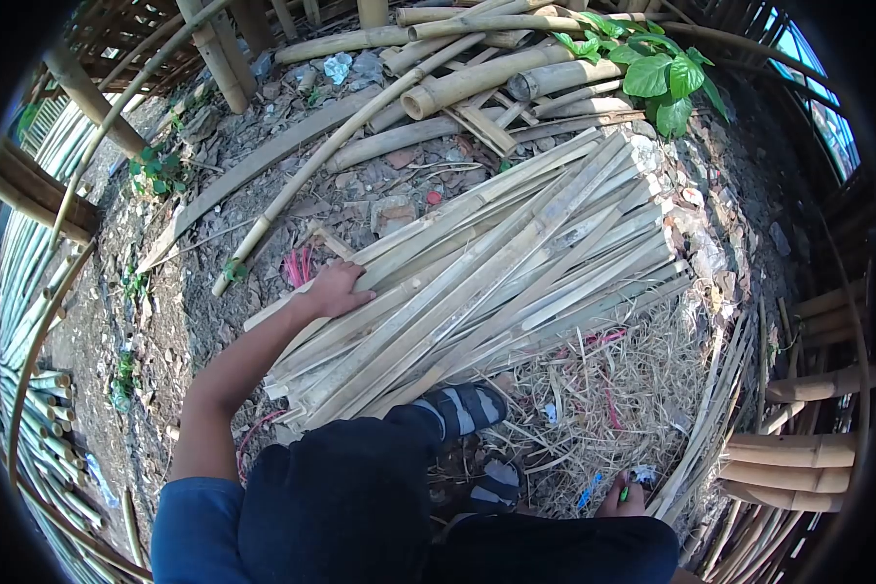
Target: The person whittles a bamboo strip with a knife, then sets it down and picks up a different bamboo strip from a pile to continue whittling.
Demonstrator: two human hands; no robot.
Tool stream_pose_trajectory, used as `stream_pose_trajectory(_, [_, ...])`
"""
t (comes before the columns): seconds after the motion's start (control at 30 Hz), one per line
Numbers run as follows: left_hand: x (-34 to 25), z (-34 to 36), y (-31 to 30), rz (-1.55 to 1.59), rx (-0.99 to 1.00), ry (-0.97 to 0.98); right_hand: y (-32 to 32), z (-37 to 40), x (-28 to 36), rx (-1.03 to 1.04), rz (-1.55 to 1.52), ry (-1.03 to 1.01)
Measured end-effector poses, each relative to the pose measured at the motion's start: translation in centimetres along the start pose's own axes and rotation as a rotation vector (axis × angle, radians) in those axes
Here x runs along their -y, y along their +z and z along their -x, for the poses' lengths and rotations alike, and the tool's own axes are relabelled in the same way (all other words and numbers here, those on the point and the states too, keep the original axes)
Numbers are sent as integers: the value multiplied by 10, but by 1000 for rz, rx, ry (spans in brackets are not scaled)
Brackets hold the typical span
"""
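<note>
A broad stack of split bamboo slats [516, 248] lies slantwise on the ground in front of me. My left hand [339, 290] rests on the stack's left side, fingers apart and pressed against the upper slats. Low on the right, beside my knee, my right hand [625, 500] is closed around a small green object [624, 493], most of it hidden by the fingers. Close to that hand are a blue strip [589, 491] and a crumpled whitish scrap [644, 473]. Pink twine [300, 266] shows just beyond my left hand.
Bamboo shavings [594, 419] cover the ground right of my sandalled foot [460, 409]. Thick bamboo poles [496, 83] lie across the back, beside a leafy green plant [664, 78]. Long green poles [29, 263] fill the left edge, and cut bamboo [793, 462] is stacked at right.
</note>
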State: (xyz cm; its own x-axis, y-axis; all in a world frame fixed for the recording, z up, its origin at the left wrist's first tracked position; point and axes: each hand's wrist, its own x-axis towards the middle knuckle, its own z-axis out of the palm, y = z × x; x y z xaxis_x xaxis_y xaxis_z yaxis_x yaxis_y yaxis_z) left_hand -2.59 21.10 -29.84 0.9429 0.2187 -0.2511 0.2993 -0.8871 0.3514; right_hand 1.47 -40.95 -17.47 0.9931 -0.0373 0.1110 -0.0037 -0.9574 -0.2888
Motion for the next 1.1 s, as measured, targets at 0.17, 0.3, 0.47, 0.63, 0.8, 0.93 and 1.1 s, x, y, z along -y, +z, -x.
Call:
stream_pose_trajectory(0.17, [-2,-6,-1,40,27,-20,3,1,-9,-22,-14,-18])
stream_pose_trajectory(0.3, [2,-3,-4,274,33,-48,4,0,-12,2,0,-23])
stream_pose_trajectory(0.47, [8,-9,-15,436,68,-57,5,1,-13,-1,-41,1])
stream_pose_trajectory(0.63, [12,-16,-30,682,286,-260,10,1,-19,-5,-58,7])
stream_pose_trajectory(0.8, [16,-29,-46,940,596,-227,5,0,-10,-27,-43,-53])
stream_pose_trajectory(0.93, [-19,-21,-83,565,610,-311,8,1,-18,-51,2,-118])
stream_pose_trajectory(1.1, [1,-17,-34,-125,119,-107,7,-1,-12,-102,-30,-180])
